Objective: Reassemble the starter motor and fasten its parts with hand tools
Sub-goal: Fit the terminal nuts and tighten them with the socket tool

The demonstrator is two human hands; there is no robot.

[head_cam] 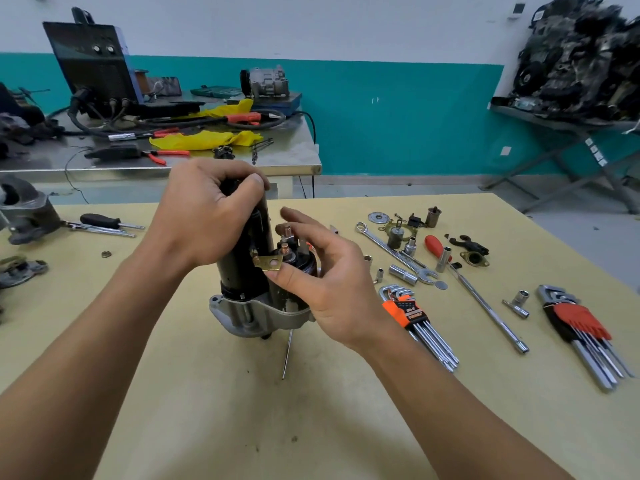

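Observation:
The starter motor point(242, 271) stands upright on its silver nose housing point(256, 311) in the middle of the yellow table. My left hand point(204, 216) grips the top of its black cylinder. A black solenoid point(301, 261) with copper studs sits against the motor's right side. My right hand point(322, 275) pinches a flat brass terminal plate point(269, 263) between thumb and fingers, beside the lower copper stud. The plate's hole sits just left of that stud. A thin metal rod point(286, 355) lies on the table in front of the motor.
To the right lie a combination wrench point(391, 252), several sockets, two hex key sets point(419, 323) point(585, 334), a long extension bar point(488, 310), a red-handled screwdriver point(435, 245) and small motor parts. Screwdrivers point(104, 225) and a grey housing point(27, 213) lie at left. A cluttered steel bench stands behind.

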